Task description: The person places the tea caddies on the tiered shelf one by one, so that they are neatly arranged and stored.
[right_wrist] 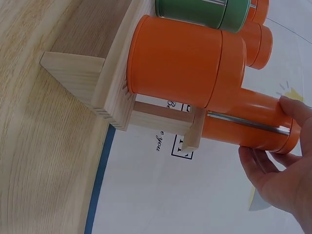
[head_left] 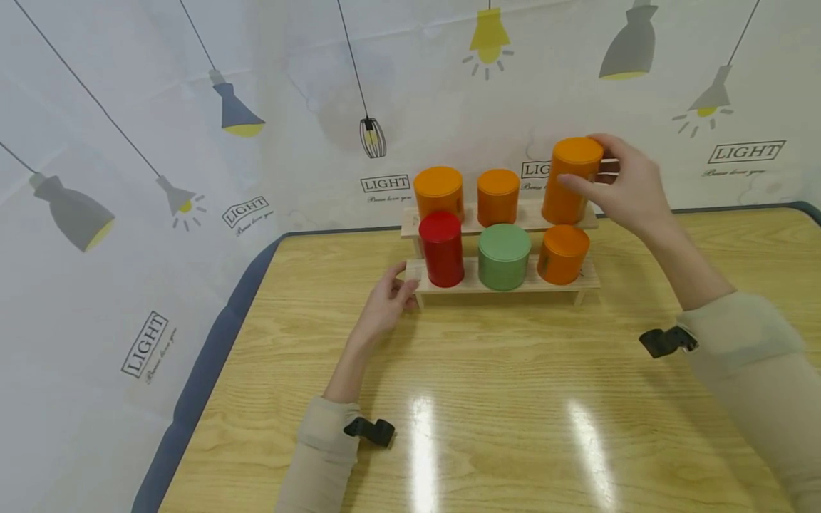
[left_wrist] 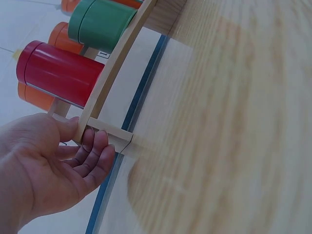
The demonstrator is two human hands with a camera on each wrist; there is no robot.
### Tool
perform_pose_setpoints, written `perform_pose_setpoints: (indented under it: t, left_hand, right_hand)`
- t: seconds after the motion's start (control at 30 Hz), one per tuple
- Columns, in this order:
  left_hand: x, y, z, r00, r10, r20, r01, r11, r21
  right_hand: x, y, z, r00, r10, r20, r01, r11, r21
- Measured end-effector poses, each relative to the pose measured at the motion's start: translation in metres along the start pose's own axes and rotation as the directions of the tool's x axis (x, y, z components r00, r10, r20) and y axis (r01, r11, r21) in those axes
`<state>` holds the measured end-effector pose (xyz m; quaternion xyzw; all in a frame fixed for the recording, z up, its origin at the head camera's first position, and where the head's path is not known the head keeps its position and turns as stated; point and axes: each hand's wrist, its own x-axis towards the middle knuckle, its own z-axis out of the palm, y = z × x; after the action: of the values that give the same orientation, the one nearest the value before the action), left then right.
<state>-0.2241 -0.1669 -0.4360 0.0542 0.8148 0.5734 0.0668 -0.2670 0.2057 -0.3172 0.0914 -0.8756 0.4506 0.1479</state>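
Note:
A two-tier wooden rack [head_left: 522,286] stands on the table against the wall. My left hand [head_left: 387,303] grips the left end of its lower tier, thumb above and fingers curled beneath in the left wrist view. My right hand [head_left: 631,184] holds a tall orange canister [head_left: 567,189] by its upper part, at the right end of the upper tier. A wide orange canister [head_left: 439,191] and a smaller orange canister [head_left: 497,199] share that tier. On the lower tier stand a red canister [head_left: 442,249], a green canister [head_left: 504,258] and a short orange canister [head_left: 563,255].
The wood-grain table [head_left: 487,385] has a dark blue edge [head_left: 214,356] along its left and back sides. Behind it hangs a white wall covering [head_left: 308,85] printed with lamps. A black strap piece [head_left: 667,340] sits at the right sleeve, another black strap piece [head_left: 370,431] at the left.

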Motion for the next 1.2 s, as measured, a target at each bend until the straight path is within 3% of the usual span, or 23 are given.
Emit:
perform_pose_setpoints:
  t: [0.47, 0.87, 1.2]
  left_hand:
    - [0.001, -0.002, -0.002, 1.000, -0.009, -0.007, 0.009, 1.000, -0.008]
    - [-0.001, -0.006, -0.003, 0.999, -0.048, -0.018, 0.046, 0.996, -0.082]
    - [-0.006, -0.004, -0.010, 0.994, -0.076, -0.074, 0.078, 0.997, 0.019]
  right_hand:
    - [0.005, -0.004, 0.007, 0.999, -0.022, 0.029, 0.022, 1.000, 0.010]
    - [-0.002, 0.003, 0.001, 0.991, 0.044, 0.123, -0.048, 0.998, 0.027]
    - [-0.022, 0.017, -0.010, 0.990, 0.079, 0.116, -0.080, 0.997, 0.003]
